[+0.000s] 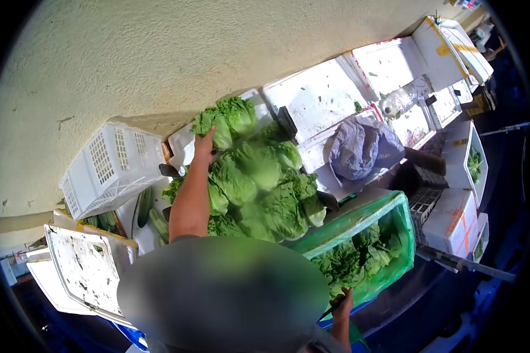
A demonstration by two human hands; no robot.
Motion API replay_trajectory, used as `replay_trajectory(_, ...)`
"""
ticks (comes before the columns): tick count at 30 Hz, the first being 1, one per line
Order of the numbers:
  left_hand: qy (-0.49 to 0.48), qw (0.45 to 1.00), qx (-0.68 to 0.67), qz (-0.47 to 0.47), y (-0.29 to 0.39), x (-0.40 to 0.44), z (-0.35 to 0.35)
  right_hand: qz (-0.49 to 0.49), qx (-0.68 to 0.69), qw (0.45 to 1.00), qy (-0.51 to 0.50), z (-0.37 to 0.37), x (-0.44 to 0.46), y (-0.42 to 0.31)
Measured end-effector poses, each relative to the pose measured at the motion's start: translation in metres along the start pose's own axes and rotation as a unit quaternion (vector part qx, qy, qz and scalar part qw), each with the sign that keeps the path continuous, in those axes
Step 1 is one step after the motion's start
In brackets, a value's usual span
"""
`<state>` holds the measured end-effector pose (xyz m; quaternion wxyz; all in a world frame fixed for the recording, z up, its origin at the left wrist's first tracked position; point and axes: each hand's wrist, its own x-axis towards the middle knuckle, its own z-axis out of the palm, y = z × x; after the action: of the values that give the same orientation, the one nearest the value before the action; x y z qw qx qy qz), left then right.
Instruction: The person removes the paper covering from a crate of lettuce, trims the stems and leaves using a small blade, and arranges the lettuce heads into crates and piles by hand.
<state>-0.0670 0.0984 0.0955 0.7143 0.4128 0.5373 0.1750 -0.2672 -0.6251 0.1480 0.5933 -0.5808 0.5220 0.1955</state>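
My left hand (205,145) reaches forward to the back of a pile of green lettuce (256,176). Its fingers lie against a leafy head (224,123) near the wall, partly hidden by the leaves. My right hand (343,301) is low on the right, closed around a thin dark handle, beside the green-lined box (403,235). Leafy lettuce (359,259) fills part of that box. What the dark handle belongs to cannot be made out.
A white plastic basket (115,167) stands left of the pile. White foam boxes (318,97) line the wall. A crumpled grey bag (359,147) and a clear plastic bottle (401,99) lie on them. Cucumbers (159,223) are at the left.
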Motion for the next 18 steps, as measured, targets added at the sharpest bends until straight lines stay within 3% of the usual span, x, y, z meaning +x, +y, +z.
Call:
replay_trajectory(4,0.034,0.994,0.099,-0.013,0.008,-0.006,-0.008,0.029,-0.011,0.999,0.030,0.014,0.001,0.001)
replay_trajectory(6,0.032,0.997,0.065,-0.018,-0.005,0.017,-0.019,0.042,-0.001,0.999,0.014,0.015,0.001,0.007)
replay_trajectory(7,-0.124,0.991,-0.031,-0.048,-0.038,0.088,-0.063,0.025,0.001,0.999,-0.028,0.007,0.012,0.017)
replay_trajectory(9,0.075,0.986,0.150,-0.026,-0.008,0.055,-0.048,0.015,-0.015,1.000,-0.018,0.020,0.000,0.005)
replay_trajectory(12,0.134,0.941,0.300,0.075,0.020,0.025,-0.038,0.024,0.007,0.997,-0.078,0.001,0.010,0.013)
replay_trajectory(14,0.118,0.933,0.256,0.223,0.035,-0.043,0.001,0.025,-0.002,0.998,-0.066,-0.006,0.008,0.016)
replay_trajectory(17,-0.068,0.938,0.134,0.311,0.027,-0.154,0.057,0.018,-0.001,0.997,-0.073,-0.016,0.014,0.022)
replay_trajectory(18,-0.137,0.936,0.146,0.291,0.015,-0.187,0.074,0.015,-0.001,0.996,-0.083,-0.021,0.016,0.025)
